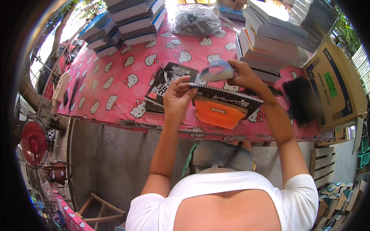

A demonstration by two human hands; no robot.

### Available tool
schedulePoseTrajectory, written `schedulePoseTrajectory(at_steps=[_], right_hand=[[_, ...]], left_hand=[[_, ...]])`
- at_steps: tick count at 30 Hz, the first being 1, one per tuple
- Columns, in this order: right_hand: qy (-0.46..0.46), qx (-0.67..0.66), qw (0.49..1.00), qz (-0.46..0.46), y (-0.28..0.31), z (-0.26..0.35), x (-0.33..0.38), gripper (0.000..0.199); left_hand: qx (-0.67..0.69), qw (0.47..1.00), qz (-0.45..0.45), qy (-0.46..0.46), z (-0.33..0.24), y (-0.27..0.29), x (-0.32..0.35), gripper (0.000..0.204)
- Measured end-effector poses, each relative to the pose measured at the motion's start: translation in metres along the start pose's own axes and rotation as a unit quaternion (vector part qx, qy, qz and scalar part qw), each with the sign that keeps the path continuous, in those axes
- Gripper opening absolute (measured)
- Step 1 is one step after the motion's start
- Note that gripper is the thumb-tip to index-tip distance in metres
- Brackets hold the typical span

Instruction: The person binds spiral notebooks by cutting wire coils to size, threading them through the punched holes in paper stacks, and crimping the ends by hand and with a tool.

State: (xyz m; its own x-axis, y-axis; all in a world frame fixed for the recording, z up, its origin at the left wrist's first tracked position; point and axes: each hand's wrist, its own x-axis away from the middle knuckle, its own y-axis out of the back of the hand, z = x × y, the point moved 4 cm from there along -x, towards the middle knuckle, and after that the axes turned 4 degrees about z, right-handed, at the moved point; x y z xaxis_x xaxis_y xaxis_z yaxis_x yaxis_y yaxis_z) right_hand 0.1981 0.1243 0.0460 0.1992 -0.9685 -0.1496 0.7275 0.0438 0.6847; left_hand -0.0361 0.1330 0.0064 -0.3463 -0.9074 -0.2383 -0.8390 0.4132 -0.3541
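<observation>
A black spiral notebook stands tilted on its edge near the front of the table, its coil spine upward. My left hand pinches the notebook's left end between thumb and fingers. Just above the spine, my right hand is closed around a rounded blue-grey handheld thing whose kind I cannot make out. Below the notebook lies an orange block with a small plate on its face. Beside my left hand, more black notebooks lie in a low stack.
Tall notebook stacks rise at the back left, with more stacks at the back right. A clear plastic bag sits between them. Black coils are heaped beside a cardboard box. The pink table cover ends at the front edge.
</observation>
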Motion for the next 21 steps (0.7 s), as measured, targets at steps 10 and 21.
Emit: schedulePoseTrajectory(at_steps=[10,21], right_hand=[[-0.213,0.246,0.942,-0.084,-0.011,-0.071,0.091,0.058],[-0.248,0.323,0.898,-0.166,-0.005,-0.092,0.280,0.060]], left_hand=[[-0.027,0.994,0.067,0.086,0.003,0.000,-0.016,0.028],[-0.329,0.826,0.182,-0.421,-0.114,-0.090,0.070,0.019]])
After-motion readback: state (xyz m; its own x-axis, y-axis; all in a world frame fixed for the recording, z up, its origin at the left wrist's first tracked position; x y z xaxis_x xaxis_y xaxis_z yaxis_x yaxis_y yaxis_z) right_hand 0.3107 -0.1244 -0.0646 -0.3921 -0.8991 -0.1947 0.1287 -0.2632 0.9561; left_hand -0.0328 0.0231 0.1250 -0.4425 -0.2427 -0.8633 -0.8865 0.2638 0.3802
